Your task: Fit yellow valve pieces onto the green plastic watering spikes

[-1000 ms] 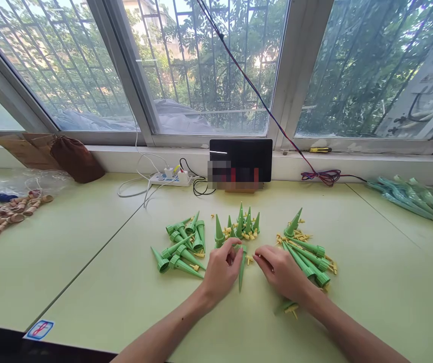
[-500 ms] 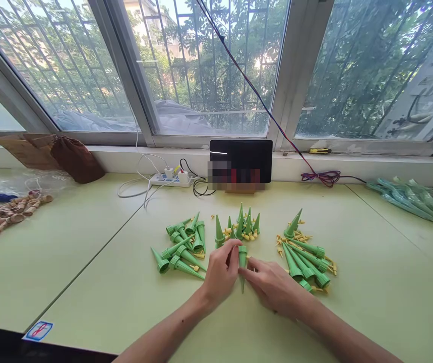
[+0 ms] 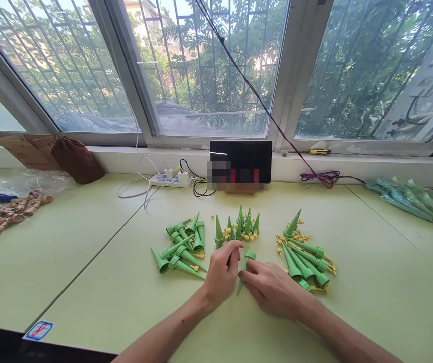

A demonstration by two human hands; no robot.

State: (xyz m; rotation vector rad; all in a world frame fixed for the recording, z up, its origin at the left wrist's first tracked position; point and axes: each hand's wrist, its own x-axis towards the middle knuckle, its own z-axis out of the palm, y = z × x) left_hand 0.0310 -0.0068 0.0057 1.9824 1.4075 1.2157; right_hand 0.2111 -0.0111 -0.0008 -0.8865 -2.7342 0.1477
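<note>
A green plastic spike (image 3: 245, 264) lies between my two hands on the pale green table (image 3: 87, 262). My right hand (image 3: 272, 287) pinches it near the middle with curled fingers. My left hand (image 3: 222, 269) is curled beside its wide end, fingertips close to it; what they hold, if anything, is hidden. A heap of lying green spikes (image 3: 180, 247) is left of my hands. Several spikes standing upright (image 3: 239, 227) with small yellow pieces are just behind. Another heap of spikes with yellow parts (image 3: 307, 257) lies to the right.
A dark screen (image 3: 241, 161) leans on the windowsill, beside a power strip (image 3: 171, 178) with cables. Wooden toys (image 3: 8, 214) lie far left, a brown bag (image 3: 76, 159) behind them. Bagged green items (image 3: 413, 199) lie at the far right.
My right hand moved left from the right heap to the spike between my hands and took hold of it. The spike has tilted, wide end to the right. My left hand stayed put.
</note>
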